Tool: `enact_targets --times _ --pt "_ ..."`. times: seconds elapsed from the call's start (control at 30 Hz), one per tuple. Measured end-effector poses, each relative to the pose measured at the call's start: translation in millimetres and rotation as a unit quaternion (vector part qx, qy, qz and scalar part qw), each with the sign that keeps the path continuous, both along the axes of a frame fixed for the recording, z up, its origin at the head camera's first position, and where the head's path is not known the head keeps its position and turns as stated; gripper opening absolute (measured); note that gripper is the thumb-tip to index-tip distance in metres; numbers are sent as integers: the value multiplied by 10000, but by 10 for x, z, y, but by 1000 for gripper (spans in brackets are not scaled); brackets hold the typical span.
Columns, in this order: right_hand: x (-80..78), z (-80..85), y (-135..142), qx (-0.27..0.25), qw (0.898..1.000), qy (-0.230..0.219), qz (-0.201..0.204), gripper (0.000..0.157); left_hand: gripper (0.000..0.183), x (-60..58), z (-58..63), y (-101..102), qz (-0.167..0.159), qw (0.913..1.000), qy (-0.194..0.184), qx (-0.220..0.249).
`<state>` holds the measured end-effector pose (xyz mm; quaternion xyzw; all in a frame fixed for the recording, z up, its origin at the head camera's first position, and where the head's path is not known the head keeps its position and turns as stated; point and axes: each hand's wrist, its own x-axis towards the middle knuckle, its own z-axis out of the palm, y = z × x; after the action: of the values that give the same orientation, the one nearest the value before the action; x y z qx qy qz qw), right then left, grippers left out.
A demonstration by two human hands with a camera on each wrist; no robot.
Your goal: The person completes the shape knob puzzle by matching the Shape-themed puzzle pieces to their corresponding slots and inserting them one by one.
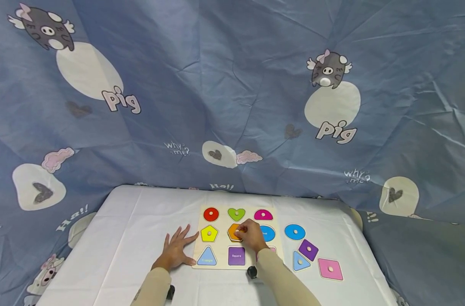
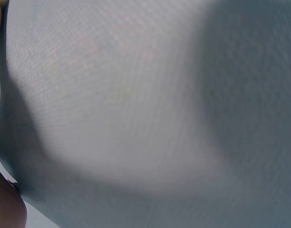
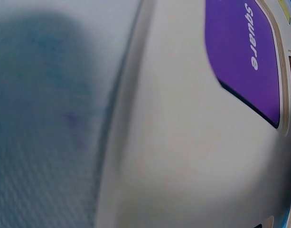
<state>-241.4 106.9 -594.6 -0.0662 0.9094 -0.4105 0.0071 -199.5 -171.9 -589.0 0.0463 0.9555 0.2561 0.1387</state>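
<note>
A wooden shape puzzle board [image 1: 222,242] lies on the white cloth. At its middle, my right hand [image 1: 252,235] pinches the knob of an orange hexagon piece [image 1: 233,228], which sits slightly askew over its slot. My left hand [image 1: 175,251] lies at the board's left side with fingers spread, the thumb and index finger near or at its edge. In the left wrist view only blurred cloth and bits of fingers [image 2: 7,204] appear. The right wrist view takes in the purple square recess [image 3: 245,57] and the board's edge, but not the hexagon.
Red circle [image 1: 211,214], green heart [image 1: 236,214], magenta semicircle [image 1: 263,215] and yellow pentagon [image 1: 209,233] pieces sit in the board. Loose to the right lie a blue oval [image 1: 295,232], purple square [image 1: 308,250], blue triangle [image 1: 300,262] and pink piece [image 1: 330,269]. A patterned blue curtain [image 1: 232,106] hangs behind.
</note>
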Motion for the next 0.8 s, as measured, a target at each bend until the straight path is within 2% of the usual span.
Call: enact_targets --times 0.27,0.6,0.8 --pt "1 -14 4 -35 9999 58 91 8 93 -10 0 -2 -16 10000 42 14" --pt "14 -34 -13 24 9999 -122 94 7 94 14 8 -26 -107 9998 165 30" --pt "12 -62 -9 108 9999 43 107 8 94 14 -8 -25 -82 9998 149 50"
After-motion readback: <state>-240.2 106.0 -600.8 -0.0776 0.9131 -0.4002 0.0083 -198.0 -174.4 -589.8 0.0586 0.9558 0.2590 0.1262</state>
